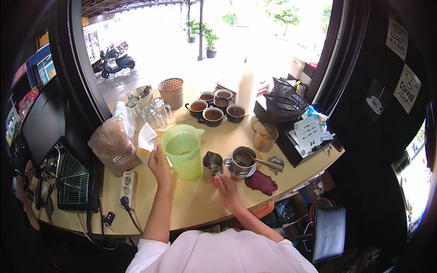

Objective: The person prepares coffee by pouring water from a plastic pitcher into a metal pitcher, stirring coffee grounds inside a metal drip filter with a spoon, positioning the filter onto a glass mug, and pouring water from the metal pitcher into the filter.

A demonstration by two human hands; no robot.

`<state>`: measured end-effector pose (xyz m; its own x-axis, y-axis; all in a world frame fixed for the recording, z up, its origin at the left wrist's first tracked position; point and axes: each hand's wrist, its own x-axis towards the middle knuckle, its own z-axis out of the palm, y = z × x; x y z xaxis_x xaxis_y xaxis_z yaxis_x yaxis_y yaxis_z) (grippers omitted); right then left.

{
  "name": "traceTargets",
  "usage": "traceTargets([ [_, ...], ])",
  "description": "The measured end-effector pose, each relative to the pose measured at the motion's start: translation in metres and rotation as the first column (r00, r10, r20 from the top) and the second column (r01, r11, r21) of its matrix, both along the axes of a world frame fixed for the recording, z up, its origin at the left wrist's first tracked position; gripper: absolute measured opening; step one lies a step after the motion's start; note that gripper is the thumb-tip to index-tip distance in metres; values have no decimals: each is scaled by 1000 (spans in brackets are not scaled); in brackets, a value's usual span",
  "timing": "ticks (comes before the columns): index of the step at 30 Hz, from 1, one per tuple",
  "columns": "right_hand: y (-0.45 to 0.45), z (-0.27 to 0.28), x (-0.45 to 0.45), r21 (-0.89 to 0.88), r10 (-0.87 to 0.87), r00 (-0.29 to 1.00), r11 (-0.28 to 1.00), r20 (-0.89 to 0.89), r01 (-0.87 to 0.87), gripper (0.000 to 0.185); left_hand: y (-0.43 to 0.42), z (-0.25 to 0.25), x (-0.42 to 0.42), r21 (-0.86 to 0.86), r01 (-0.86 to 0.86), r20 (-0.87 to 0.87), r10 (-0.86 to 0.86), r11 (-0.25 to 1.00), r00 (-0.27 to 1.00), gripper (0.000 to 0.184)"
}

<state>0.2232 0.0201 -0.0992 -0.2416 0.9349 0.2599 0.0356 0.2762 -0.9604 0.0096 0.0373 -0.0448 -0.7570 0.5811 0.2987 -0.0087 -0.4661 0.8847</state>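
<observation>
My left hand [160, 167] is closed round the handle of a translucent green plastic pitcher [185, 159], with a little something visible low inside it. My right hand [226, 190] grips the handle of a small steel milk jug [212, 162], just right of the pitcher. Beside the jug, a metal coffee dripper [244, 158] sits on top of a glass, and a spoon [267, 164] leans out of it. A dark red cloth [261, 183] lies in front of the dripper. Behind it stands a glass mug [265, 137] with a brownish content.
Several dark cups [213, 117] of brown drink stand at the back, near a woven basket [171, 93] and glass mugs [160, 109]. A power strip [129, 190] and an espresso machine [73, 182] occupy the left. A black tray box [284, 132] bounds the right.
</observation>
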Motion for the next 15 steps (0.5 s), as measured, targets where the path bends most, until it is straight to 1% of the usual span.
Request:
traceTargets([
  [4,0,-2,2,-12,18,1000,1000,-7,-19,31,0,-9,-5,-7,50,39,-50,999,998,24],
  [5,0,-2,4,-14,23,1000,1000,18,-23,31,0,-16,-7,59,76,-33,-75,995,997,24],
  [7,-1,-2,7,-18,36,997,999,68,-35,31,-1,-31,-8,184,140,-182,-106,973,978,41],
  [10,-1,-7,7,-70,60,998,996,19,-58,29,-2,-37,-5,36,70,-392,-50,997,919,74],
  [13,-1,-3,9,-89,83,996,993,14,-82,29,3,-40,-2,25,70,-405,-54,997,913,85],
  [15,-1,-4,10,-83,94,996,992,7,-93,30,4,-35,4,4,37,-413,-32,999,910,86],
])
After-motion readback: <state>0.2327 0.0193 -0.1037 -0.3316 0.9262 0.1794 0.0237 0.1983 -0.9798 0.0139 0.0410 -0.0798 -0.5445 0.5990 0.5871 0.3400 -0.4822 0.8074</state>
